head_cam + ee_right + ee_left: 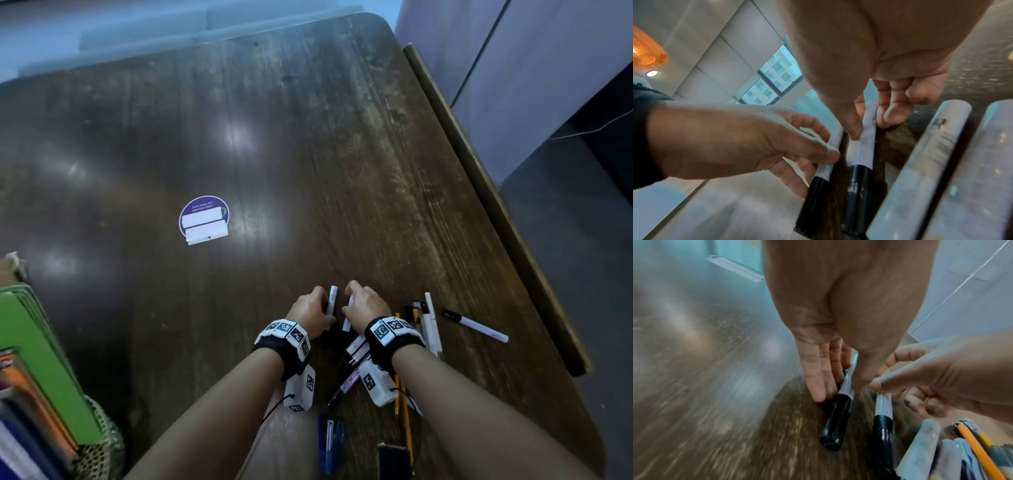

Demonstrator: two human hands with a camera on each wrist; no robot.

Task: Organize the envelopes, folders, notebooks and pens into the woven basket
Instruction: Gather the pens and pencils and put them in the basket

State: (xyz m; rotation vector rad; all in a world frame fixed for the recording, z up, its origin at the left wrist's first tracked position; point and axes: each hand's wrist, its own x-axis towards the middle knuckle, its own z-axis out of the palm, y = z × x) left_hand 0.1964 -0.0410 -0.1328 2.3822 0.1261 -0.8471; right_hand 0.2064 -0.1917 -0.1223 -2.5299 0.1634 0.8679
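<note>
My left hand (pixel 313 306) pinches a white marker with a black cap (pixel 331 299) between thumb and straight fingers, low over the wooden table (pixel 308 154). Right beside it, my right hand (pixel 359 303) pinches a second white marker (pixel 865 142) of the same kind. In the left wrist view both markers (pixel 844 389) (pixel 882 408) point their black caps toward the camera. A loose pile of pens and pencils (pixel 426 325) lies under and right of my right wrist. The woven basket (pixel 99 445) at the lower left holds green folders (pixel 41 359) and notebooks on edge.
One more white marker (pixel 474 325) lies apart near the table's right edge (pixel 496 212). A round purple sticker (pixel 203 219) is on the tabletop. A blue object (pixel 329 442) and a black one (pixel 394 459) lie at the near edge between my forearms.
</note>
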